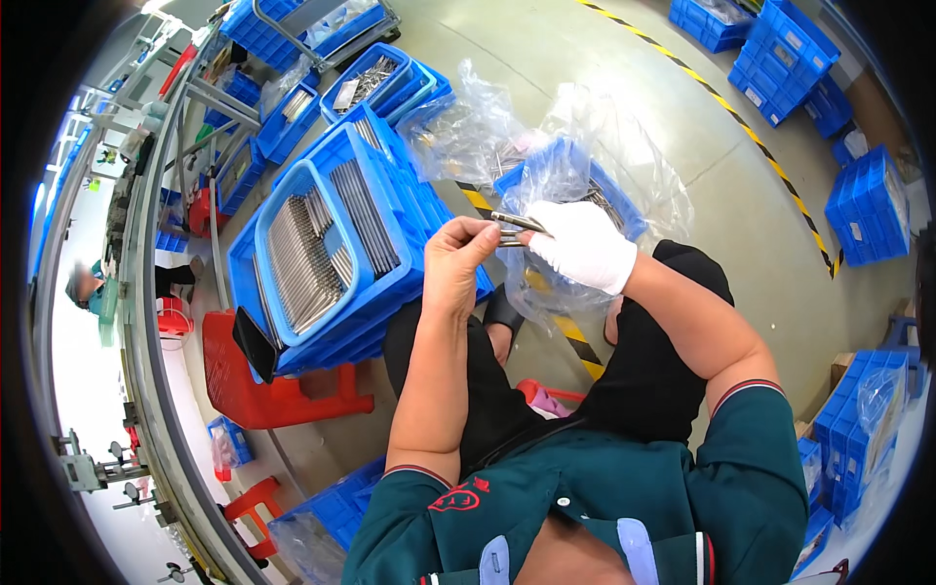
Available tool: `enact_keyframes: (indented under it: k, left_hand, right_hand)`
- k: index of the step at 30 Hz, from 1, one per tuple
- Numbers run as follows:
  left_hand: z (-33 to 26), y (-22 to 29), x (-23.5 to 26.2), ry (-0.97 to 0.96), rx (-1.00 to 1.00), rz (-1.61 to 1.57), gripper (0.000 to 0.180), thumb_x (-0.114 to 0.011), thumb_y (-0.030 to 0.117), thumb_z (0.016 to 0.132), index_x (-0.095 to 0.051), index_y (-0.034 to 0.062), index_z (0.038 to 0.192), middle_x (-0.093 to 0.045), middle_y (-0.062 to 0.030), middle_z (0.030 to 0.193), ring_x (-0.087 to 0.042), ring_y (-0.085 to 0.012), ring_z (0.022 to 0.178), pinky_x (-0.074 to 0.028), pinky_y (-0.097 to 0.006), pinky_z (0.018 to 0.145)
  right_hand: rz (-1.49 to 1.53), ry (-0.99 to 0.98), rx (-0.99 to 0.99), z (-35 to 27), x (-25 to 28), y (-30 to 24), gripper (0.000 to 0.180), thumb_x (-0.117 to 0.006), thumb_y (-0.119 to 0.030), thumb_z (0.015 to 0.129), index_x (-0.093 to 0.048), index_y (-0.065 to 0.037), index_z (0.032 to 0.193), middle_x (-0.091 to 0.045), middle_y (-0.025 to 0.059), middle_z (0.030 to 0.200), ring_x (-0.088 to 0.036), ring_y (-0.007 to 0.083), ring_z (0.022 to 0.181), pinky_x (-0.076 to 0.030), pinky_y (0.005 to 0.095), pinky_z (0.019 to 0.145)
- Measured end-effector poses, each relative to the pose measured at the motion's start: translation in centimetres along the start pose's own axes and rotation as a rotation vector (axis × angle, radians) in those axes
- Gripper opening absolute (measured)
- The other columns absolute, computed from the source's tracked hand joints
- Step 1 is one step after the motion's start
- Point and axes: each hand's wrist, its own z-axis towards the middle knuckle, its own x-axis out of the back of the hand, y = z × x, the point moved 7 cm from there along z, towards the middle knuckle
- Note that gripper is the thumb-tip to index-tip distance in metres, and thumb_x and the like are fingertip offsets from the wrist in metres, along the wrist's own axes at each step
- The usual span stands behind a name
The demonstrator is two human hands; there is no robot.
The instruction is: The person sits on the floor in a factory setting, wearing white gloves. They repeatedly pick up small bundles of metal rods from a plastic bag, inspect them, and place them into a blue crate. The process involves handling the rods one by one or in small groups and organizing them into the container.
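Observation:
In front of my lap both hands meet over a few short shiny metal rods (511, 222). My bare left hand (456, 255) pinches their left ends between thumb and fingertips. The white-gloved right hand (585, 246) is closed around their other ends, with thumb and fingers together. Just beyond the glove stands a blue crate (632, 216) lined with clear plastic, with more metal rods partly visible inside. Beside my left forearm, a light-blue tray (261, 234) holds neat rows of metal rods. It rests on a larger blue crate (409, 234), where longer grey rods lie alongside.
A black flat object (255, 346) leans on the stack's near corner, above a red stool (229, 390). More blue crates (868, 210) stand at the right. Loose clear plastic (468, 127) covers floor ahead. Another person (97, 292) is at far left, past a metal-framed bench (146, 322).

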Motion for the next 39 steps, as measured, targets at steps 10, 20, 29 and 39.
enact_keyframes:
  k: [10,20,29,39]
  left_hand:
    - [0.4,1.2,1.5,0.115,-0.07,-0.019,0.015,-0.068,0.013,0.084,-0.063,-0.0002,0.084,-0.06,-0.0027,0.073,-0.047,-0.0073,0.057,-0.039,-0.021,0.053]
    - [0.1,0.0,0.0,-0.062,0.08,-0.168,0.014,-0.067,0.013,0.085,-0.062,-0.0007,0.085,-0.06,-0.0036,0.072,-0.05,-0.0094,0.059,-0.04,-0.022,0.054]
    - [-0.1,0.1,0.3,-0.097,0.066,-0.116,0.013,-0.069,0.008,0.082,-0.063,-0.0016,0.087,-0.062,-0.005,0.076,-0.054,-0.01,0.063,-0.043,-0.022,0.058]
    - [-0.1,1.2,1.1,-0.041,-0.002,-0.024,0.013,-0.071,0.008,0.08,-0.064,-0.0013,0.086,-0.062,-0.0036,0.073,-0.054,-0.0094,0.062,-0.043,-0.023,0.059]
  right_hand:
    - [0.45,-0.145,-0.128,0.4,-0.4,1.6,0.03,-0.058,-0.033,0.087,-0.058,-0.003,0.084,-0.056,0.0074,0.067,-0.053,0.0197,0.061,-0.041,0.0339,0.056]
    - [0.825,-0.351,-0.291,-0.2,-1.6,0.9,0.032,-0.062,-0.034,0.086,-0.06,-0.002,0.082,-0.05,-0.0011,0.063,-0.043,0.0075,0.057,-0.036,0.0248,0.052]
    - [0.931,-0.363,-0.276,-0.4,-2.0,0.7,0.029,-0.063,-0.03,0.086,-0.06,-0.001,0.082,-0.05,-0.0018,0.064,-0.041,0.0066,0.055,-0.034,0.0242,0.049]
    - [1.043,-0.401,-0.323,-0.7,-2.5,0.7,0.025,-0.065,-0.027,0.085,-0.061,-0.002,0.082,-0.049,-0.0031,0.063,-0.039,0.0044,0.053,-0.031,0.0221,0.046]
